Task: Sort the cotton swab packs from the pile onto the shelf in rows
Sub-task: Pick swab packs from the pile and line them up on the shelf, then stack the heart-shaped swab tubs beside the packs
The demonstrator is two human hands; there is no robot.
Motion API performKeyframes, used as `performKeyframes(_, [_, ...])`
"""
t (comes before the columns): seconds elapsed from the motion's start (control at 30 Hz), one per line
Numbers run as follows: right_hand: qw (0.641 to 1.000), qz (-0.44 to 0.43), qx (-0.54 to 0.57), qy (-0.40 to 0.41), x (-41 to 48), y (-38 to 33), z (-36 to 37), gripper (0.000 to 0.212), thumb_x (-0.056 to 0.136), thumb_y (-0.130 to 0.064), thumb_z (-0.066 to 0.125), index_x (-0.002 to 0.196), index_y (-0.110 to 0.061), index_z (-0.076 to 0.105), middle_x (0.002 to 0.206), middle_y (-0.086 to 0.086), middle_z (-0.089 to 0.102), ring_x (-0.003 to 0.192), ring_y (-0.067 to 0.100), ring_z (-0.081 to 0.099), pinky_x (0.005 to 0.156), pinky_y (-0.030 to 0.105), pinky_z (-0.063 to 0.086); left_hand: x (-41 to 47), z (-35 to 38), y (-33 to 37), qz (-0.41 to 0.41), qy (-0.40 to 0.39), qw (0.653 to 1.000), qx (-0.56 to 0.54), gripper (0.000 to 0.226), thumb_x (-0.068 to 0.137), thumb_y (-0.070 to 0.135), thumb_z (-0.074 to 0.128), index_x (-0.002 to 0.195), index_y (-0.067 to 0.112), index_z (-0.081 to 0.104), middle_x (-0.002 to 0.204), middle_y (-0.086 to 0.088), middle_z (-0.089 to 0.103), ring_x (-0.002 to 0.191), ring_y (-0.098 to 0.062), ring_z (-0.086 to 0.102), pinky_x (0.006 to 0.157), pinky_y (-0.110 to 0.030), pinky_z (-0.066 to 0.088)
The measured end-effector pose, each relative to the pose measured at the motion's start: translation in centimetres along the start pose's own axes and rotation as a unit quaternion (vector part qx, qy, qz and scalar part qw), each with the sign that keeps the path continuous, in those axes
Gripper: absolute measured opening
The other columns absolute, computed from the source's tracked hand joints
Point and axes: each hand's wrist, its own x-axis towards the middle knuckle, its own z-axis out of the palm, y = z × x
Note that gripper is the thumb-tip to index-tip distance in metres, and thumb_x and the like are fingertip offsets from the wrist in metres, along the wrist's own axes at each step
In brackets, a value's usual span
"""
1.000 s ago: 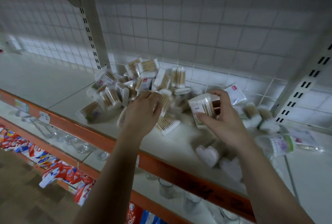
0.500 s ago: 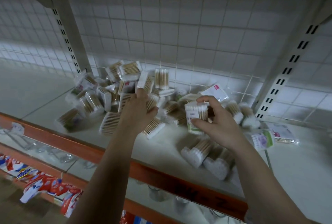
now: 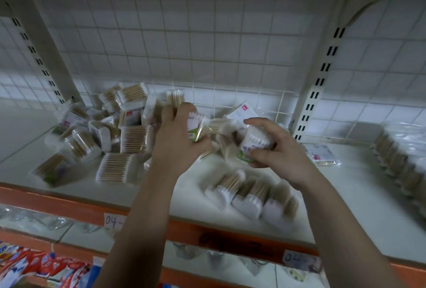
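A pile of cotton swab packs point(image 3: 110, 130) lies at the back left of the white shelf point(image 3: 345, 195). My left hand point(image 3: 177, 140) grips a green-labelled pack point(image 3: 196, 128) at the pile's right edge. My right hand point(image 3: 276, 151) holds another swab pack point(image 3: 253, 144) upright just above the shelf. A short row of three packs point(image 3: 249, 193) stands near the front edge, below my right hand. The picture is blurred by motion.
The orange front rail point(image 3: 207, 232) carries price labels. A slotted upright point(image 3: 320, 84) stands at the back right and a flat sachet point(image 3: 322, 156) lies beside it. A long row of packs point(image 3: 398, 163) fills the far right. Glassware and red bags sit on lower shelves.
My left hand has lifted a green-labelled pack out of the pile. My right hand has moved right and a little lower with its pack. The view has shifted right.
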Motion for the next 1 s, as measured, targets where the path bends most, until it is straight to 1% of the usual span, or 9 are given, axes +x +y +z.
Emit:
performKeyframes(0.07, [1.000, 0.002, 0.001, -0.004, -0.7, -0.2, -1.2, 0.052, 0.079, 0.012, 0.063, 0.113, -0.027, 0.062, 0.105, 0.003, 0.056, 0.079, 0.023, 0.064, 0.070, 0.037, 0.060, 0.0, 0.7, 1.7, 0.017, 0.002, 1.000, -0.023, 0.056, 0.071, 0.031, 0.075, 0.117, 0.024, 0.043, 0.110, 0.001, 0.044, 0.084, -0.015, 0.045, 0.063, -0.012, 0.035])
performKeyframes(0.13, [1.000, 0.001, 0.002, 0.006, -1.5, -0.3, -2.5, 0.045, 0.079, 0.006, 0.068, 0.110, -0.026, 0.062, 0.103, 0.006, 0.055, 0.076, 0.027, 0.062, 0.070, 0.041, 0.060, -0.1, 1.4, 3.7, 0.023, 0.004, 0.998, -0.061, 0.050, 0.075, 0.034, 0.072, 0.112, 0.026, 0.039, 0.098, 0.002, 0.054, 0.081, -0.019, 0.054, 0.063, -0.025, 0.041])
performKeyframes(0.23, [0.999, -0.008, -0.006, 0.038, -3.0, -0.4, -4.6, 0.033, 0.079, -0.005, 0.073, 0.104, -0.024, 0.062, 0.098, 0.001, 0.056, 0.071, 0.032, 0.058, 0.065, 0.049, 0.057, -0.5, 2.6, 6.7, 0.037, -0.010, 0.995, -0.093, 0.040, 0.084, 0.041, 0.065, 0.109, 0.024, 0.038, 0.080, 0.006, 0.058, 0.069, -0.014, 0.058, 0.057, -0.030, 0.044])
performKeyframes(0.4, [0.991, -0.020, -0.052, 0.118, -6.1, -0.9, -9.5, 0.041, 0.078, -0.009, 0.073, 0.109, -0.033, 0.061, 0.078, -0.017, 0.057, 0.066, 0.020, 0.057, 0.063, 0.046, 0.057, -1.4, 5.6, 11.9, 0.077, -0.026, 0.989, -0.126, 0.034, 0.090, 0.044, 0.054, 0.113, 0.024, 0.038, 0.099, 0.001, 0.058, 0.084, -0.018, 0.055, 0.064, -0.029, 0.035])
performKeyframes(0.5, [0.987, -0.011, -0.059, 0.151, -8.4, -1.4, -13.7, 0.047, 0.078, -0.003, 0.071, 0.114, -0.025, 0.051, 0.081, -0.012, 0.053, 0.064, 0.010, 0.053, 0.061, 0.046, 0.055, -2.0, 7.6, 16.0, 0.080, -0.035, 0.986, -0.144, 0.035, 0.088, 0.043, 0.057, 0.113, 0.025, 0.040, 0.103, 0.001, 0.055, 0.087, -0.019, 0.053, 0.065, -0.029, 0.035])
performKeyframes(0.57, [0.983, -0.004, -0.067, 0.173, -10.2, -1.6, -16.8, 0.044, 0.077, -0.005, 0.072, 0.113, -0.023, 0.052, 0.087, -0.009, 0.053, 0.065, 0.011, 0.054, 0.062, 0.045, 0.055, -2.7, 9.0, 19.1, 0.083, -0.035, 0.985, -0.149, 0.039, 0.084, 0.041, 0.063, 0.113, 0.025, 0.042, 0.105, 0.002, 0.052, 0.082, -0.013, 0.050, 0.061, -0.019, 0.034])
performKeyframes(0.63, [0.977, -0.013, -0.086, 0.196, -12.1, -1.8, -20.2, 0.044, 0.076, -0.008, 0.074, 0.111, -0.027, 0.055, 0.093, -0.008, 0.057, 0.066, 0.012, 0.057, 0.065, 0.040, 0.055, -3.4, 10.4, 22.5, 0.087, -0.037, 0.984, -0.152, 0.046, 0.079, 0.041, 0.070, 0.115, 0.028, 0.044, 0.107, 0.004, 0.051, 0.077, -0.008, 0.048, 0.061, -0.011, 0.033])
performKeyframes(0.77, [0.961, -0.025, -0.153, 0.231, -15.7, -1.8, -27.4, 0.052, 0.076, -0.015, 0.074, 0.122, -0.029, 0.056, 0.107, -0.007, 0.055, 0.073, 0.002, 0.058, 0.062, 0.012, 0.048, -5.2, 13.5, 29.1, 0.104, -0.069, 0.981, -0.149, 0.054, 0.068, 0.049, 0.077, 0.113, 0.033, 0.052, 0.101, 0.005, 0.048, 0.071, -0.002, 0.048, 0.061, -0.006, 0.033])
performKeyframes(1.0, [0.937, -0.019, -0.194, 0.291, -21.9, -0.8, -38.9, 0.045, 0.078, -0.008, 0.071, 0.117, -0.019, 0.051, 0.087, -0.014, 0.053, 0.057, -0.010, 0.050, 0.050, 0.005, 0.036, -8.3, 18.9, 39.6, 0.122, -0.072, 0.971, -0.192, 0.038, 0.085, 0.048, 0.061, 0.111, 0.026, 0.046, 0.105, 0.007, 0.050, 0.079, -0.003, 0.051, 0.064, -0.004, 0.033])
